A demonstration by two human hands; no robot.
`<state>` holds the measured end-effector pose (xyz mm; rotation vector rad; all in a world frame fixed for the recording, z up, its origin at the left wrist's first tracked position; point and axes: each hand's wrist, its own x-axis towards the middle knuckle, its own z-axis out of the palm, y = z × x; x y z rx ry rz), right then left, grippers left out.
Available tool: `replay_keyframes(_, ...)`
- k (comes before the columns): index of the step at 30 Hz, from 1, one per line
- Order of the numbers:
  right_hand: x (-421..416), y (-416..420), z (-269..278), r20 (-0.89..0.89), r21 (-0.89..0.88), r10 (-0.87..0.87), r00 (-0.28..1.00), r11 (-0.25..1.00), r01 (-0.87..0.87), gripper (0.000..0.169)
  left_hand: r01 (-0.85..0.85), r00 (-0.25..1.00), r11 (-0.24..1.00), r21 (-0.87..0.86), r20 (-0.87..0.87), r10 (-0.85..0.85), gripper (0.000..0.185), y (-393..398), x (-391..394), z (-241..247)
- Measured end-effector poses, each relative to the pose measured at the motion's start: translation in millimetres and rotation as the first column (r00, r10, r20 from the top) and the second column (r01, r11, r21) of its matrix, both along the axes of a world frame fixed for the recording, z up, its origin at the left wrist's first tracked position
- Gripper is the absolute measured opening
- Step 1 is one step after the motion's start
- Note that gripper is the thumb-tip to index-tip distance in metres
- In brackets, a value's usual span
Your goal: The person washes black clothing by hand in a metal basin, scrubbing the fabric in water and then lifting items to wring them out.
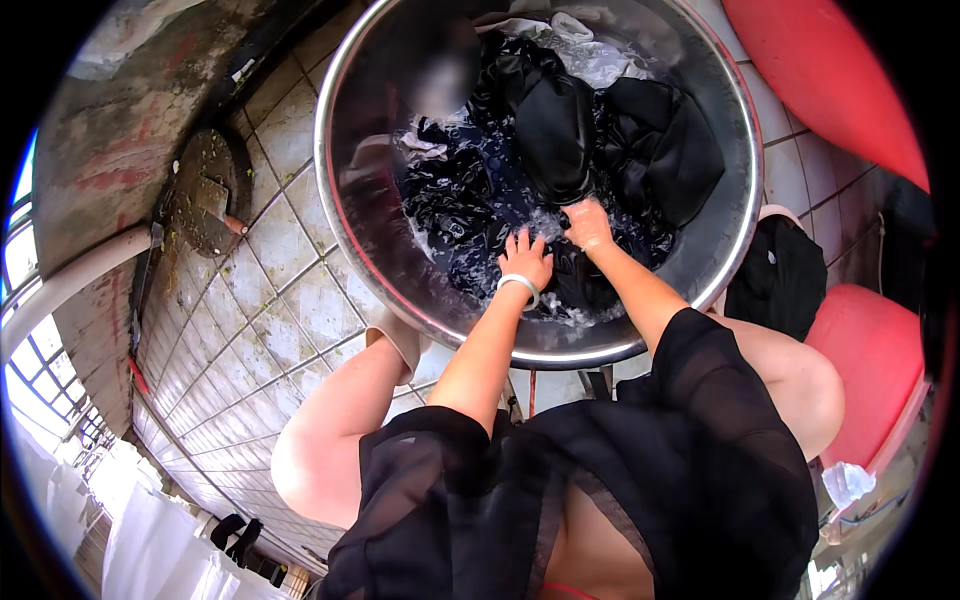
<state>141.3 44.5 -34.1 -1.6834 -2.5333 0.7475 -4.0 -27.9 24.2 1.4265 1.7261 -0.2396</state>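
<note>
Before me stands a wide metal basin (335, 225) of water with soaked dark cloth. My left hand (525, 261), wearing a pale bangle (528, 285), lies fingers spread at the water's surface over dark cloth. Just to its right, my right hand (589, 225) is closed on wet black cloth (559, 142) that bulges up out of the water. Another black bulge of cloth (664, 150) rises at the right side of the basin. Pale cloth (592, 56) lies against the far wall. Foaming water hides some fingertips.
A round chopping board (199, 165) with a cleaver (214, 201) is on the tiled floor (247, 292) at left, near a white pipe (90, 281). Red plastic objects stand at upper right (832, 67) and right (866, 367). Black cloth (776, 270) lies beside my right knee. White cloths (154, 540) hang lower left.
</note>
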Motion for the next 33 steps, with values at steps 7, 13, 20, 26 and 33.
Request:
replay_keyframes(7, -6, -10, 68, -0.281, -0.618, -0.738, 0.614, 0.629, 0.472, 0.014, -0.637, -0.424, 0.057, -0.769, 0.411, 0.807, 0.069, -5, 19, 69)
replay_keyframes(13, -38, -113, 220, -0.369, -0.399, -0.399, 0.839, 0.884, 0.245, 0.026, -0.095, -0.711, 0.293, -0.951, 0.271, 0.649, 0.066, -47, 16, 64)
replay_keyframes(20, -15, -74, 212, -0.227, -0.114, -0.569, 0.790, 0.822, 0.558, 0.032, -0.232, -0.762, 0.202, -0.952, 0.307, 0.571, 0.023, -56, 76, 113)
replay_keyframes(26, -68, -150, 254, -0.464, 0.136, -0.079, 0.883, 0.978, 0.159, 0.023, 0.156, -0.729, 0.603, -0.782, 0.320, 0.605, 0.036, -57, -7, 80)
replay_keyframes(33, -65, -76, 218, -0.370, 0.014, -0.557, 0.743, 0.797, 0.604, 0.023, -0.351, -0.784, 0.149, -0.924, 0.378, 0.492, 0.018, -53, 38, 131)
